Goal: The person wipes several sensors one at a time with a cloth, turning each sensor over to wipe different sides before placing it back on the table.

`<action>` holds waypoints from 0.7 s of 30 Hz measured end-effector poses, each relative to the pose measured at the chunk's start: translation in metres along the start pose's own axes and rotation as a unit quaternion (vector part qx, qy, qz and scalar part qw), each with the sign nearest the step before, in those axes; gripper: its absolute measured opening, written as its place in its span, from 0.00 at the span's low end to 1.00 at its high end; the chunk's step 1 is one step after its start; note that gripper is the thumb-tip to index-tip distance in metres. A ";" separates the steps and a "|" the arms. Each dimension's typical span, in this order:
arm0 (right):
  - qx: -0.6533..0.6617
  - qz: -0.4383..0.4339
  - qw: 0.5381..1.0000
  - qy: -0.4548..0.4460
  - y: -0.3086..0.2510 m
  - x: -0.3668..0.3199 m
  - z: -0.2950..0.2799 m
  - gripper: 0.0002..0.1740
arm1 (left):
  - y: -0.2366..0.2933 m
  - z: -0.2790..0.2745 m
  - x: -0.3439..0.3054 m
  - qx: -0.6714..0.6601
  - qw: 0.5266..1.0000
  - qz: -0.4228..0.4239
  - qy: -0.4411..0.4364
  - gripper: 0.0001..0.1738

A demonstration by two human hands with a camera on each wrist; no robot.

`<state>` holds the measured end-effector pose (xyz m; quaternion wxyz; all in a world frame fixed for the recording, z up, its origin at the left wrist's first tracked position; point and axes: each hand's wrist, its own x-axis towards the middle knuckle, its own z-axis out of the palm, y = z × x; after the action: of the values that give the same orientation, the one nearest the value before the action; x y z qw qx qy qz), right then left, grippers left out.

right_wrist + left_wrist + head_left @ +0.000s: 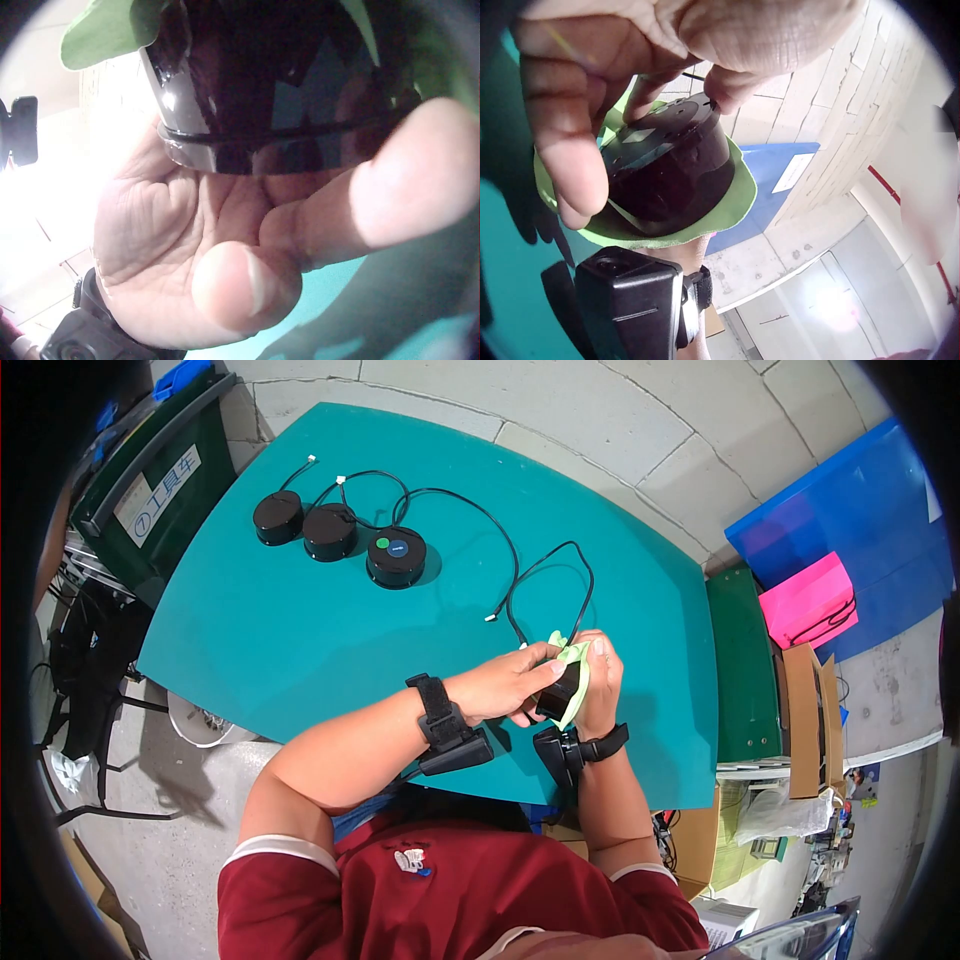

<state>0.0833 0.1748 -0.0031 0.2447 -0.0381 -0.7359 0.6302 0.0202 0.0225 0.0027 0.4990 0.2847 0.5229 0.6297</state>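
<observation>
My left hand grips a black, round, glossy-sided device with a cable, near the table's front right. In the left wrist view, fingertips and thumb of the left hand hold the flat face of the device by its edge. A light green cloth wraps round the far side. My right hand holds that cloth against the device; most of its fingers are hidden behind it. The right wrist view shows the shiny side wall of the device above the left palm.
Three similar black round devices, a left one, a middle one and one with stickers, stand on the teal table. Black cables loop across it. A pink bag and cardboard box stand right.
</observation>
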 end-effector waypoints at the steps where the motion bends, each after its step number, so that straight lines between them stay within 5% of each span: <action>1: 0.008 0.010 1.000 -0.001 -0.001 0.000 0.000 0.16 | 0.000 0.000 0.000 -0.002 1.000 -0.002 -0.002 0.28; 21: -0.002 -0.002 1.000 -0.003 -0.001 0.000 0.000 0.16 | 0.002 0.001 -0.001 -0.002 1.000 0.002 -0.001 0.27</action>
<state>0.0831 0.1745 -0.0021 0.2440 -0.0350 -0.7381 0.6280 0.0210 0.0218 0.0050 0.4990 0.2849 0.5209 0.6313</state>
